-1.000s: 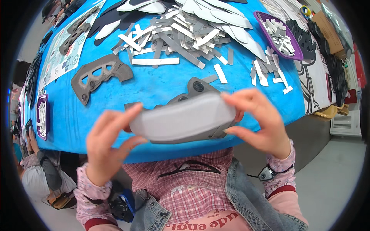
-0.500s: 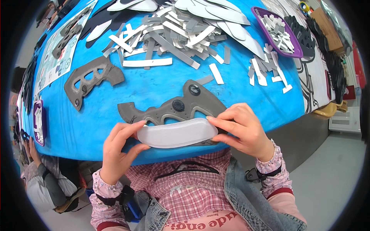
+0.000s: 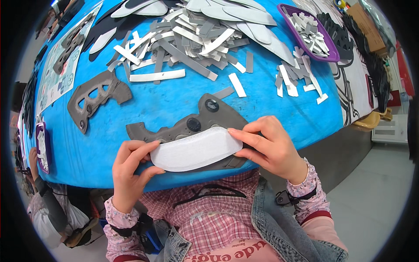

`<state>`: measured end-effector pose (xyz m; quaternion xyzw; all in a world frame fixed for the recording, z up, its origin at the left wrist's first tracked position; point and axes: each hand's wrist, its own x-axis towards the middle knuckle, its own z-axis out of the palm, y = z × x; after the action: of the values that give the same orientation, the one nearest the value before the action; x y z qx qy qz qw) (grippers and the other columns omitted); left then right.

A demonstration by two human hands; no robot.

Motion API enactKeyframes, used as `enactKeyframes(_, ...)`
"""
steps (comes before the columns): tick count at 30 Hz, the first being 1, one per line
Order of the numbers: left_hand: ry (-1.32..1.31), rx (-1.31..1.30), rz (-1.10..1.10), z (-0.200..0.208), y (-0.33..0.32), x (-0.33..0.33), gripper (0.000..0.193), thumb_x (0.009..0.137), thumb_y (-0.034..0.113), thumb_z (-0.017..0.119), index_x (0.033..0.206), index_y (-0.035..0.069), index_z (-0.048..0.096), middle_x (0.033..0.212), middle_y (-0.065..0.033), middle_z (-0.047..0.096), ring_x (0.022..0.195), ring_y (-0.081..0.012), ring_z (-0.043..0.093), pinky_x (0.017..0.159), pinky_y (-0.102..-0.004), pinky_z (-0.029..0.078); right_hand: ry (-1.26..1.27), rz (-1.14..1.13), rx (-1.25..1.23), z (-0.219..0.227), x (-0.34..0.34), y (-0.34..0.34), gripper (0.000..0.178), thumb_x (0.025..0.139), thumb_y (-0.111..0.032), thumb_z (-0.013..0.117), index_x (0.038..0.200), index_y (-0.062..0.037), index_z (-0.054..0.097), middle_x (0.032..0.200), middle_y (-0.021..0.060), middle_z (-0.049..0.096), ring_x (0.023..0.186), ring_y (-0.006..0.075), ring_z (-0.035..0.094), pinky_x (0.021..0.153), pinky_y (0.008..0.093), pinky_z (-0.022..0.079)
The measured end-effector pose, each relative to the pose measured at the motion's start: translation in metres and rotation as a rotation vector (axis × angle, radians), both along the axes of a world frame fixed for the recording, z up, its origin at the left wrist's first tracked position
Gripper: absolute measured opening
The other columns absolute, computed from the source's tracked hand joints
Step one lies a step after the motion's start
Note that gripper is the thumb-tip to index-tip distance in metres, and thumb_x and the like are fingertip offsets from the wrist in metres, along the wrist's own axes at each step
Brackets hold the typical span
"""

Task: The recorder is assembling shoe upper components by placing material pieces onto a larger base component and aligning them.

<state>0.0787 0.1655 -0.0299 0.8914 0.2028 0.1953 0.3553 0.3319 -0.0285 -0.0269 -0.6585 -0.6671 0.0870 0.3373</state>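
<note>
A curved white pad (image 3: pixel 196 149) is stretched between my two hands at the near edge of the table. My left hand (image 3: pixel 133 163) pinches its left end between thumb and fingers. At the other end, my right hand (image 3: pixel 270 146) has the pad's tip between thumb and forefinger. Behind and partly under the pad lies a dark grey moulded foam piece (image 3: pixel 174 132) with round black discs; the pad hides its cut-out openings. Whether the pad touches the foam piece I cannot tell. Another grey foam piece (image 3: pixel 97 98) with openings lies farther left.
A heap of white and grey strips (image 3: pixel 187 43) covers the far middle, with more white pads (image 3: pixel 235 15) behind. A purple tray (image 3: pixel 334 54) of strip pieces stands at far right, a smaller purple tray (image 3: pixel 47 166) at left. Beyond it, another person's arm (image 3: pixel 35 163) shows.
Both hands have moved the pad slightly left and up over the foam piece, covering its openings. The pad now tilts up toward the right. The whole view has shifted a little.
</note>
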Motion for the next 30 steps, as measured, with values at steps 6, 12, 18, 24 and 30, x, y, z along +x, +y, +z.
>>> enactKeyframes(6, 0.013, -0.006, 0.024, -0.0016, 0.001, 0.001, 0.055, 0.065, 0.022, 0.082, 0.115, 0.006, 0.067, 0.096, -0.0052, 0.057, 0.077, -0.0153, 0.054, 0.067, -0.0271, 0.046, 0.024, -0.029, -0.005, -0.0017, -0.002, 0.0011, 0.044, 0.075, -0.014, 0.077, 0.117, -0.0061, 0.067, 0.098, 0.0035, 0.057, 0.084, 0.0201, 0.053, 0.075, 0.0343, 0.043)
enactKeyframes(12, 0.044, 0.003, 0.043, -0.0016, -0.0005, 0.0017, 0.056, 0.063, 0.022, 0.082, 0.115, 0.006, 0.067, 0.095, -0.0049, 0.058, 0.077, -0.0149, 0.054, 0.065, -0.0271, 0.046, 0.12, -0.123, 0.013, -0.0017, -0.0029, 0.0019, 0.044, 0.069, -0.011, 0.082, 0.111, -0.0072, 0.07, 0.105, 0.0056, 0.057, 0.088, 0.0196, 0.053, 0.075, 0.0303, 0.048)
enactKeyframes(18, 0.051, 0.025, 0.045, -0.0001, -0.001, 0.0024, 0.057, 0.063, 0.022, 0.082, 0.115, 0.006, 0.067, 0.095, -0.0049, 0.058, 0.076, -0.015, 0.054, 0.064, -0.0271, 0.046, 0.037, -0.102, 0.047, -0.0026, -0.0044, 0.0007, 0.036, 0.074, -0.012, 0.079, 0.107, -0.0035, 0.069, 0.105, 0.0061, 0.057, 0.088, 0.0219, 0.056, 0.076, 0.0331, 0.048)
enactKeyframes(24, 0.067, 0.042, 0.042, -0.0002, -0.0002, 0.0028, 0.057, 0.063, 0.023, 0.082, 0.115, 0.006, 0.067, 0.095, -0.0049, 0.058, 0.076, -0.0148, 0.054, 0.064, -0.0269, 0.046, 0.017, -0.107, 0.052, -0.0034, -0.0036, 0.0004, 0.037, 0.073, -0.014, 0.079, 0.107, -0.0039, 0.069, 0.104, 0.0059, 0.058, 0.09, 0.0225, 0.057, 0.076, 0.0329, 0.048)
enactKeyframes(30, 0.068, 0.038, 0.051, 0.001, -0.0015, 0.0029, 0.056, 0.063, 0.021, 0.082, 0.115, 0.006, 0.067, 0.095, -0.0048, 0.058, 0.076, -0.0147, 0.054, 0.064, -0.027, 0.046, -0.194, -0.044, 0.024, 0.0052, -0.009, -0.0016, 0.042, 0.073, -0.015, 0.077, 0.111, -0.0016, 0.066, 0.106, 0.0065, 0.058, 0.092, 0.0244, 0.056, 0.079, 0.037, 0.048)
